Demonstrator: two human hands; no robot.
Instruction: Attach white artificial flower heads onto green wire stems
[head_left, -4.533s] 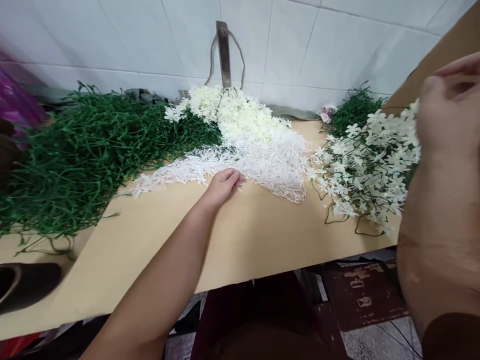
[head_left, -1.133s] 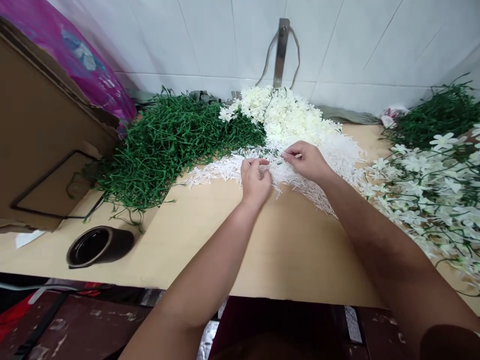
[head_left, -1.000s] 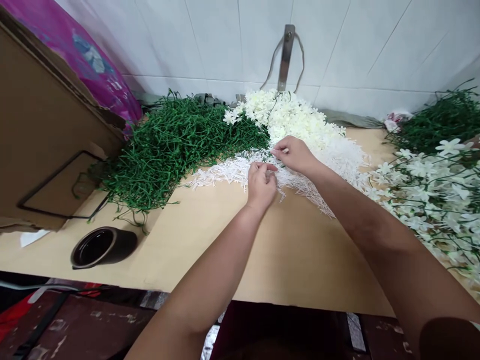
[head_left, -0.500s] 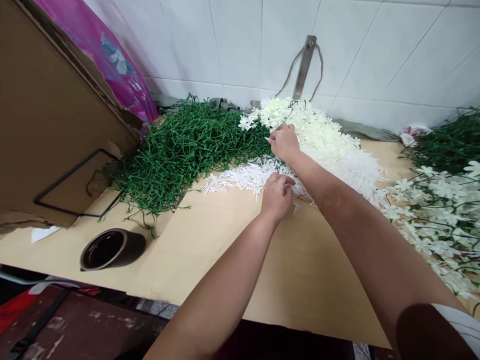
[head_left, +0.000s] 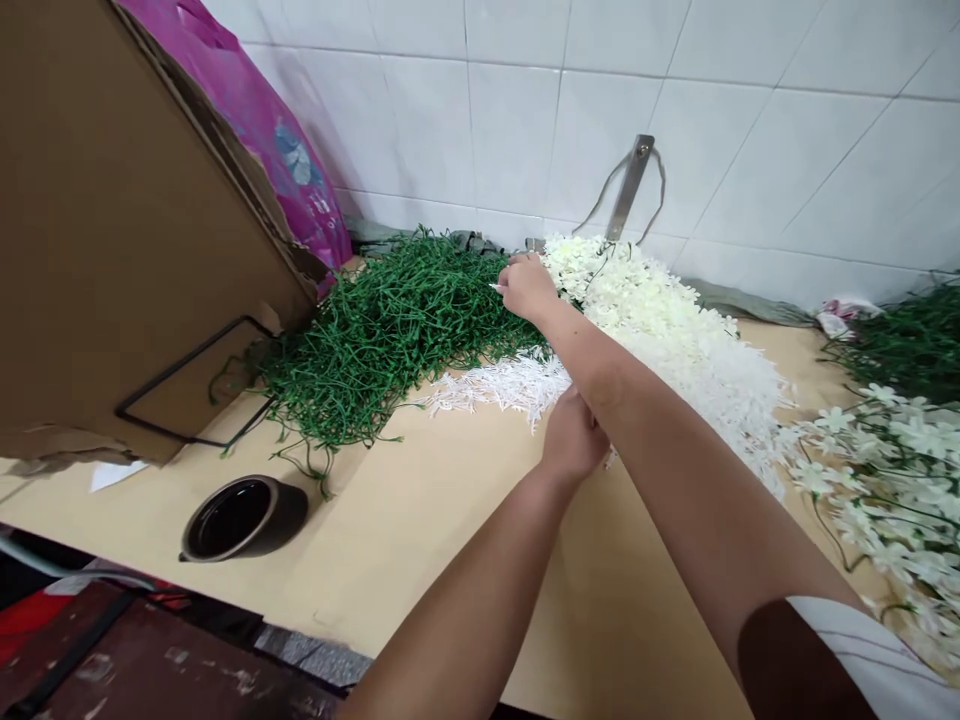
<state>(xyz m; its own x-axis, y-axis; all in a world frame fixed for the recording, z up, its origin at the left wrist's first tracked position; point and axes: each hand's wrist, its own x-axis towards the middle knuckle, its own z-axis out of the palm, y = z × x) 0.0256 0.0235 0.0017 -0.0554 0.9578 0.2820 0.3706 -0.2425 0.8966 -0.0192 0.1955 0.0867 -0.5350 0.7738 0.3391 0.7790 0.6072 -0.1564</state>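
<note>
My right hand (head_left: pixel 529 288) is closed in a pinch at the right edge of a heap of green plastic flower stems (head_left: pixel 420 300). A small white plastic piece (head_left: pixel 496 288) sticks out between its fingertips. Below, my left hand (head_left: pixel 570 440) looks curled by the near edge of a pile of thin white plastic pieces (head_left: pixel 499 388). The right forearm covers most of its fingers, so what they hold is hidden. Cream-white artificial petals (head_left: pixel 637 290) are heaped right of my right hand, against the wall.
A dark round pot (head_left: pixel 281 515) stands on the tan tabletop (head_left: pixel 360 550) at left. Behind it are a large cardboard box (head_left: pixel 135 230), a black wire frame (head_left: pixel 180 375) and a pink bag (head_left: pixel 300 170). Assembled white flowers (head_left: pixel 900 480) and more green stems (head_left: pixel 911 340) lie at right.
My right hand has moved left, from the petals to the green stems, with the white piece still pinched. My left hand is now partly behind the right forearm. The camera view has shifted.
</note>
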